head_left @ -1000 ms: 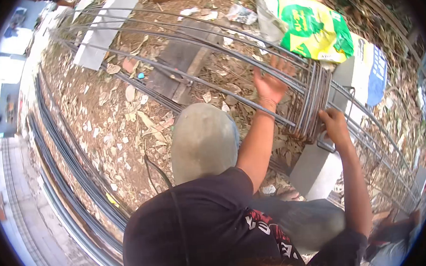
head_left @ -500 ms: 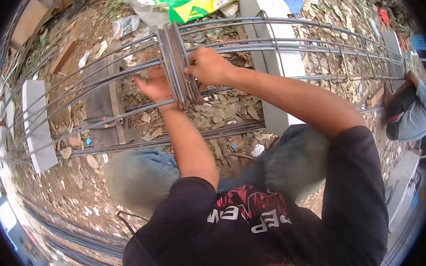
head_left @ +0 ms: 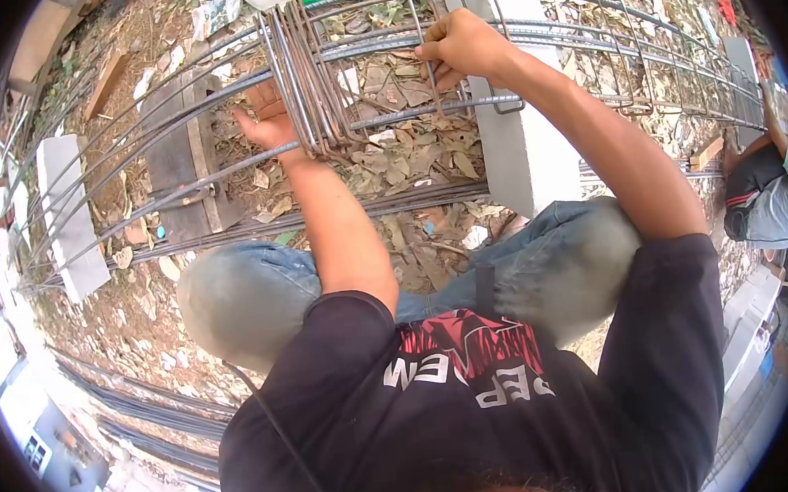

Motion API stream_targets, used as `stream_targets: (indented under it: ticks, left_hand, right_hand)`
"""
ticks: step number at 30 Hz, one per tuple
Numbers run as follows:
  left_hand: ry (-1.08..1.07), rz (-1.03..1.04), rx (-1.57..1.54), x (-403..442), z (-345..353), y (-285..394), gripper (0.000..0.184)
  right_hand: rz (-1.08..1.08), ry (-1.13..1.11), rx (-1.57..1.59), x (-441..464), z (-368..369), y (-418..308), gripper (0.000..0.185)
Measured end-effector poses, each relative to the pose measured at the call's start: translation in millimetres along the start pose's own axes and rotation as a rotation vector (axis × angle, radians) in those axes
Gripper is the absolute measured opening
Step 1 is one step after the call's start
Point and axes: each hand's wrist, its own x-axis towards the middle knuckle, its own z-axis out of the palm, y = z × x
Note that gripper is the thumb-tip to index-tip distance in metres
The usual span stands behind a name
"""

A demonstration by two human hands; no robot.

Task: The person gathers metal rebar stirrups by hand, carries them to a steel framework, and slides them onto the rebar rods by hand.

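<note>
Has just moved the right hand (head_left: pixel 470 45) off the dense stack of rusty rectangular wire loops (head_left: pixel 289 81) and farther along the long grey ribbed steel bars (head_left: pixel 386 119). Pinches there, narrow between thumb and fingers, one thin rust-brown rectangular wire loop (head_left: pixel 413 10), standing apart from the stack, just beside the right-hand grey rectangular block (head_left: pixel 519 148). Seems, by that change, to have separated a single loop from the packed ones, leaving a gap along the bars. Keeps the left hand (head_left: pixel 268 126) wide, palm up and fingers spread, among the bars just beside the stack; grips nothing visible with it, though cannot tell whether the fingers touch steel. Has the stack around the bars, between the two hands, above leaf-strewn ground.
</note>
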Motion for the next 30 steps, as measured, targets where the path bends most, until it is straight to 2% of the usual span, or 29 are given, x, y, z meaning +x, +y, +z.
stream_targets:
  ticks: [3, 5, 8, 9, 11, 12, 15, 18, 20, 21, 24, 27, 30]
  left_hand:
    - [0.054, 0.020, 0.078, -8, 2, 8, 0.065]
    - [0.175, 0.040, 0.332, -27, -6, 20, 0.062]
    - [0.438, -0.010, 0.559, -61, -42, 36, 0.054]
    - [0.542, -0.036, 0.606, -81, -48, 38, 0.053]
    - [0.786, -0.065, 0.712, -137, -9, 25, 0.051]
    - [0.808, -0.125, 0.757, -161, -1, 23, 0.050]
    - [0.860, -0.371, 0.799, -225, 41, 36, 0.052]
    - [0.744, -0.750, 1.146, -257, 171, 63, 0.044]
    - [0.319, -0.769, 1.667, -271, 262, 80, 0.042]
    - [0.067, -0.764, 1.907, -278, 300, 89, 0.041]
    - [-0.243, -0.810, 1.930, -300, 378, 125, 0.036]
    - [-0.298, -1.027, 1.807, -309, 366, 169, 0.036]
    - [-0.157, -1.069, 1.794, -318, 274, 213, 0.036]
  right_hand:
    - [-0.133, 0.063, -0.340, 3, 6, -2, 0.034]
    - [-0.291, 0.134, -0.657, 4, 7, -3, 0.040]
    - [-0.199, 0.024, -0.467, 3, 3, -1, 0.038]
    - [-0.136, -0.032, -0.188, 6, 5, 9, 0.035]
    - [-0.254, 0.134, -0.335, 11, 20, 16, 0.031]
    - [-0.306, 0.227, -0.405, 11, 28, 17, 0.029]
    - [-0.191, 0.244, -0.437, 0, 28, 8, 0.029]
    - [-0.108, 0.335, -0.379, -22, 25, -21, 0.034]
    - [-0.124, 0.455, -0.328, -45, 29, -42, 0.037]
    - [-0.127, 0.434, -0.254, -52, 39, -51, 0.041]
    - [-0.109, 0.365, -0.107, -56, 76, -79, 0.050]
    - [0.115, 0.234, -0.149, -32, 109, -97, 0.063]
    - [0.211, 0.285, -0.213, 7, 140, -87, 0.072]
